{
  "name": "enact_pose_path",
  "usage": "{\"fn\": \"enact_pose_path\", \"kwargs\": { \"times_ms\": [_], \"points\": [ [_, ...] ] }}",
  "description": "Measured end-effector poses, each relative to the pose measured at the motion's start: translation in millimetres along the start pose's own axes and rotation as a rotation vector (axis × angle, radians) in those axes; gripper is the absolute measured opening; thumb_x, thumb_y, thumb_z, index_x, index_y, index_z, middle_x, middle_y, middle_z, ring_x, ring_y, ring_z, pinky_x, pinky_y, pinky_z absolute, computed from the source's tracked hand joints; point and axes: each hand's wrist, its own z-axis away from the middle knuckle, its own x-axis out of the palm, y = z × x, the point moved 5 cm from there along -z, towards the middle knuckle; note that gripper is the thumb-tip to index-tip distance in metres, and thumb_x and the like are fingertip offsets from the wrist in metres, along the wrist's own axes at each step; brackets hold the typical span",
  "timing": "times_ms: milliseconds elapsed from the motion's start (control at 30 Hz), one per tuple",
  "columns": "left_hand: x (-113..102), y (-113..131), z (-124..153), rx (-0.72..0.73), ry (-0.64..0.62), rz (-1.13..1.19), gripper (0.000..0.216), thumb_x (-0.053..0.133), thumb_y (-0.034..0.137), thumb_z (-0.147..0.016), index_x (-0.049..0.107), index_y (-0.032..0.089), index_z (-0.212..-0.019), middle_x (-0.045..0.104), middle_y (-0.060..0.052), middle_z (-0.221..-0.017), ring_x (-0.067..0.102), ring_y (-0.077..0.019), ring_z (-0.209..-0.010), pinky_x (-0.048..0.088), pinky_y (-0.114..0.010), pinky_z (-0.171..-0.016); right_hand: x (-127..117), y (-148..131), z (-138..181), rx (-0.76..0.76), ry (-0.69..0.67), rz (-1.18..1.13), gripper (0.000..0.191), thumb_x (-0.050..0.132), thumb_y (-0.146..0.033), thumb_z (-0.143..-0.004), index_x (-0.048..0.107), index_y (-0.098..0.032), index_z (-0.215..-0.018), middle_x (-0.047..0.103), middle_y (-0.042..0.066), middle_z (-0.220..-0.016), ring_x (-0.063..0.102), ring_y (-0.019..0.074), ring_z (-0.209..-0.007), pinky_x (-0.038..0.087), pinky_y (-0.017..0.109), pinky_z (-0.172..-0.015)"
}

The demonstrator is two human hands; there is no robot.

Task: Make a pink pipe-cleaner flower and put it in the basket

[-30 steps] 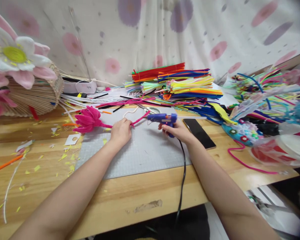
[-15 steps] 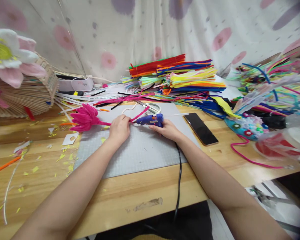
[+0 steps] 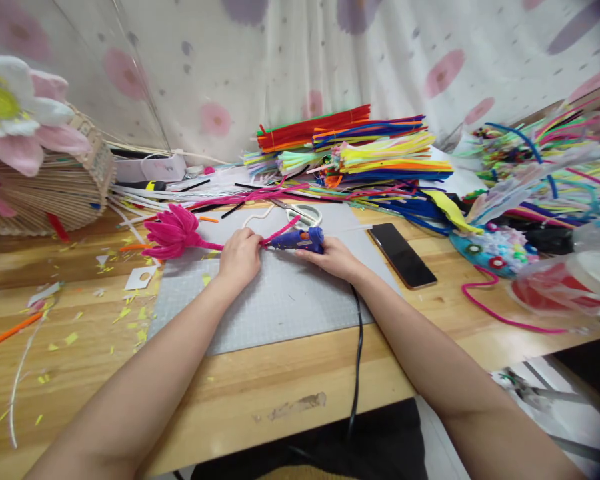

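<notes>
My left hand [image 3: 239, 256] is closed around the stem of a magenta pipe-cleaner flower [image 3: 172, 232], whose fluffy head lies to the left at the edge of a grey cutting mat [image 3: 280, 307]. A loose pink pipe-cleaner end sticks out to the right of this fist. My right hand [image 3: 336, 257] grips a blue glue gun [image 3: 298, 239], lying low over the mat. Its nozzle points left and almost touches the stem by my left fingers. The gun's black cord [image 3: 356, 360] runs toward me and drops off the table edge.
A big heap of coloured pipe cleaners [image 3: 360, 157] fills the back and right. A black phone [image 3: 401, 246] lies right of the mat, scissors [image 3: 300, 213] behind it. At left stand a woven basket [image 3: 55, 193] with large fabric flowers [image 3: 10, 120], and yellow scraps litter the wooden table [image 3: 80, 333].
My right hand has lowered the glue gun and brought it left, from apart from the stem to nozzle nearly against it. My left hand has stayed on the stem.
</notes>
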Motion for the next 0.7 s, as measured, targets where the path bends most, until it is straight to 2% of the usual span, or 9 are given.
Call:
{"fn": "enact_pose_path", "kwargs": {
  "times_ms": [300,533,700],
  "points": [
    [-0.7,0.5,-0.1,0.0,-0.003,0.015,0.031,0.036,0.019,-0.086,0.066,0.018,-0.096,0.06,-0.01,-0.098,0.051,-0.0223,-0.099,0.042,-0.035,-0.085,0.6,0.0,-0.2,0.009,-0.007,0.008,0.049,0.058,-0.056,-0.073,0.065,-0.018,-0.104,0.065,0.003,-0.081,0.056,0.0153,-0.072,0.044,0.028,-0.069],
    [-1.6,0.9,0.2,0.0,-0.003,-0.006,0.03,0.037,0.019,-0.086,0.066,0.019,-0.095,0.06,-0.009,-0.097,0.052,-0.0216,-0.098,0.042,-0.034,-0.085,-2.3,3.3,1.1,0.019,-0.027,0.026,0.044,0.059,-0.054,-0.073,0.067,-0.018,-0.097,0.066,0.002,-0.079,0.056,0.0156,-0.071,0.044,0.028,-0.067],
    [-1.0,0.7,0.0,0.004,-0.006,0.01,0.031,0.036,0.019,-0.086,0.066,0.018,-0.096,0.06,-0.01,-0.098,0.052,-0.0223,-0.098,0.042,-0.035,-0.085,-2.7,0.6,1.0,-0.007,0.0,0.013,0.049,0.058,-0.054,-0.073,0.065,-0.018,-0.106,0.067,0.003,-0.085,0.058,0.0167,-0.076,0.044,0.028,-0.07]
  ]
}}
